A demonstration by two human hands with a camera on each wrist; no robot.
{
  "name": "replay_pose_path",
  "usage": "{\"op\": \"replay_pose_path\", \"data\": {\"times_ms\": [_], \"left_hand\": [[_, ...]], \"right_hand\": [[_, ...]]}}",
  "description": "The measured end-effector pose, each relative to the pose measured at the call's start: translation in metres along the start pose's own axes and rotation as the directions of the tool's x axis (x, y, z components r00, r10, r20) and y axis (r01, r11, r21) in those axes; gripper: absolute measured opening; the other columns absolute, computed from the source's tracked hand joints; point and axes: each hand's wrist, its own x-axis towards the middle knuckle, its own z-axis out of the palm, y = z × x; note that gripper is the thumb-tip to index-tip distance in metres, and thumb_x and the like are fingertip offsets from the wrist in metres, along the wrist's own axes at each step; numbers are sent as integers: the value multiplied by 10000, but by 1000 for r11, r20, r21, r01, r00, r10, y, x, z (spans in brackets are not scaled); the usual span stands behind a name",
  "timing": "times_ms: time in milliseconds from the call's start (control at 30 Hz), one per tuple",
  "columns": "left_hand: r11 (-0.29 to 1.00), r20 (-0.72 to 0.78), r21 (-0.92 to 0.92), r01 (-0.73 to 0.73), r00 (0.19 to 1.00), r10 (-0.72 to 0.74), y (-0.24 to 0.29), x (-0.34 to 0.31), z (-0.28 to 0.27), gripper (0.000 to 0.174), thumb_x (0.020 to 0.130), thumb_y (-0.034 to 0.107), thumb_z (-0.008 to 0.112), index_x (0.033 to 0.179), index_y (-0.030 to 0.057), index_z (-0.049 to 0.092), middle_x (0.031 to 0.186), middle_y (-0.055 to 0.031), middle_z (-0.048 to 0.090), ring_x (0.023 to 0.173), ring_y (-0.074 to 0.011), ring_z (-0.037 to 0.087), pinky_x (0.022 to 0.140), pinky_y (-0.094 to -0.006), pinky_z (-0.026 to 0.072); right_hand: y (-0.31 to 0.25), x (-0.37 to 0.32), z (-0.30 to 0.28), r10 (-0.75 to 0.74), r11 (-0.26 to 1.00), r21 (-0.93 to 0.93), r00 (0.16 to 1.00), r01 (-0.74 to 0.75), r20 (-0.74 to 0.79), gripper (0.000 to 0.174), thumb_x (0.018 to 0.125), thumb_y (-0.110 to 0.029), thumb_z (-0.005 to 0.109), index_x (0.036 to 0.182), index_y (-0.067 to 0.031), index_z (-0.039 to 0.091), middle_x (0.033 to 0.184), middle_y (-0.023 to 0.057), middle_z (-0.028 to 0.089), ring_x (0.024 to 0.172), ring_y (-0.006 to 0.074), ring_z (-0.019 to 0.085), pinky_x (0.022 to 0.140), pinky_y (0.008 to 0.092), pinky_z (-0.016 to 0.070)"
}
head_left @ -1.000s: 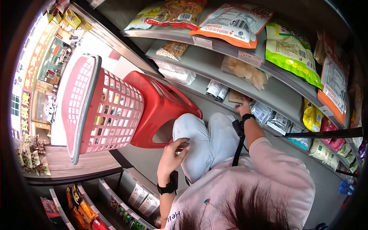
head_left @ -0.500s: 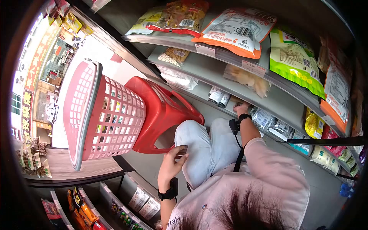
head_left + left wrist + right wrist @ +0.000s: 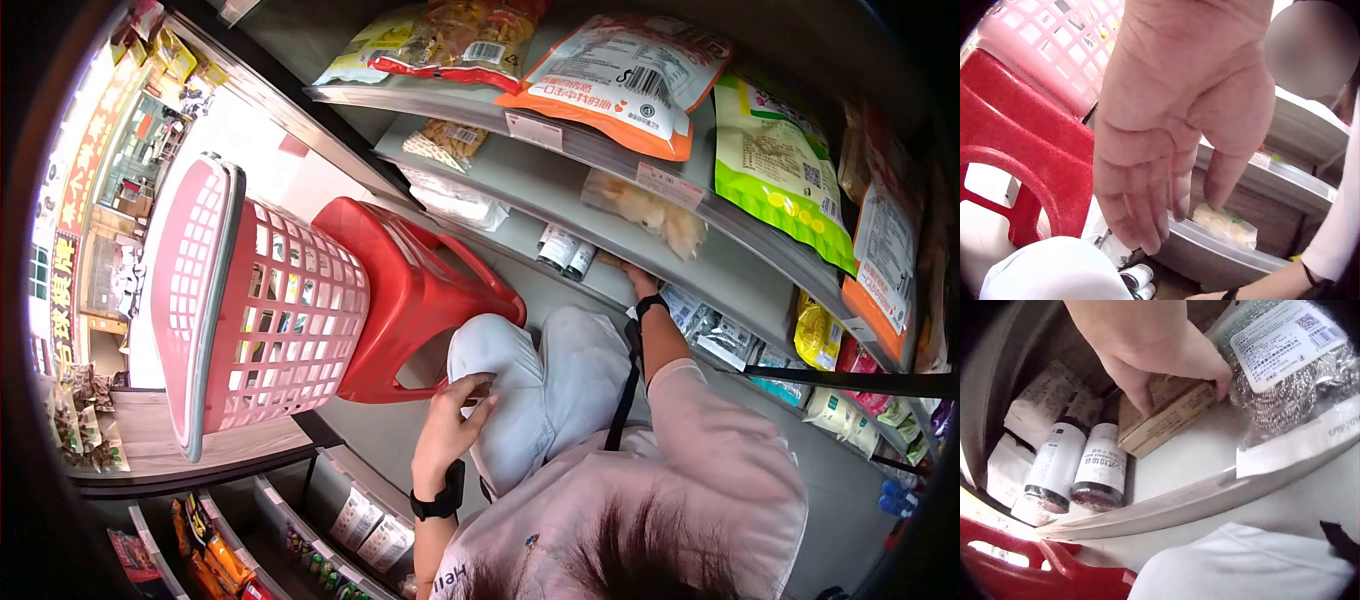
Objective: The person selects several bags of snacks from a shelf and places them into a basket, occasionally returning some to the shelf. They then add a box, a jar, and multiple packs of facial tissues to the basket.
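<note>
My right hand [image 3: 1154, 344] reaches onto the bottom shelf and grips a small brown cardboard box [image 3: 1169, 419], thumb on one side and fingers at the other end. In the head view the shelf above mostly hides that box and the fingertips. To its left lie two labelled rolls of garbage bags [image 3: 1101, 462]; to its right, a clear pack of silvery wire scourers [image 3: 1279, 394]. My left hand [image 3: 452, 425] hangs relaxed beside the knee, holding nothing; its palm and loosely bent fingers show in the left wrist view.
A pink basket [image 3: 300, 310] is on a red plastic stool [image 3: 405, 300] to the left. Upper shelves hold snack bags, including a green bag [image 3: 785, 170] and an orange-white bag [image 3: 620, 85]. Another shelf unit [image 3: 330, 480] with goods stands at lower left.
My right hand has reached deeper under the shelf, and the brown box, visible beside it a second ago, is now mostly hidden in the head view. My left hand stays by the knee.
</note>
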Motion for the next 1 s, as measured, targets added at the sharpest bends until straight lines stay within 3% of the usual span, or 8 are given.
{"op": "replay_pose_path", "data": {"times_ms": [133,233,433,633,733,833,933,1000], "left_hand": [[998,-1,8,56,998,-56,4,0,-5,260,810,82,619,1049,-8,573,969,-124,637,851,-195,638,686,-296,506],[1000,-31,-20,-17,999,16,-11,1,-4,272,796,63,628,1050,-22,579,944,-160,634,793,-220,654,586,-283,498],[999,-44,-37,-12,999,10,-16,3,-3,265,794,58,630,1041,-23,581,950,-153,632,793,-212,654,587,-282,500],[999,-34,-36,-3,999,2,-8,6,-5,278,793,62,631,1050,-29,574,973,-162,625,797,-221,651,597,-289,507],[998,9,-12,59,998,-59,4,6,-6,252,815,61,609,1055,-5,571,993,-115,622,849,-191,632,718,-301,510],[996,13,-30,84,996,-83,9,8,-3,255,811,66,616,1049,-15,573,1009,-116,618,877,-188,628,723,-298,507],[988,5,-47,-147,989,148,-14,12,9,389,804,86,623,1165,-2,506,1035,-190,601,862,-247,636,705,-317,506],[988,-19,-148,-49,999,47,-5,14,18,493,820,143,625,1246,12,414,1075,-211,579,884,-256,628,730,-323,503]], "right_hand": [[-7,12,-2,75,996,-61,995,-71,70,559,761,-382,580,1231,-104,459,1243,135,460,1168,286,422,984,434,312],[-10,22,-7,118,990,-86,989,-110,89,542,759,-362,594,1218,-102,470,1221,129,477,1152,278,438,970,427,328],[-12,33,-15,162,986,-53,981,-157,109,507,755,-322,624,1190,-97,493,1176,116,510,1119,261,469,943,412,361],[-9,30,-29,194,971,115,974,-207,116,474,751,-283,654,1163,-92,515,1131,103,543,1086,245,501,915,398,394],[-7,16,-42,223,911,310,957,-272,186,458,749,-263,669,1149,-90,527,1108,96,560,1069,237,516,902,390,411],[-6,-9,-59,213,721,525,866,-452,453,442,747,-243,683,1135,-88,538,1086,90,577,1053,229,532,888,383,427],[-16,-62,-86,154,571,540,727,-618,669,427,745,-223,698,1121,-86,549,1063,83,593,1036,221,548,874,376,444],[-41,-121,-116,148,522,479,628,-706,764,357,728,-162,716,1052,-98,580,978,32,618,973,170,574,802,333,479]]}}
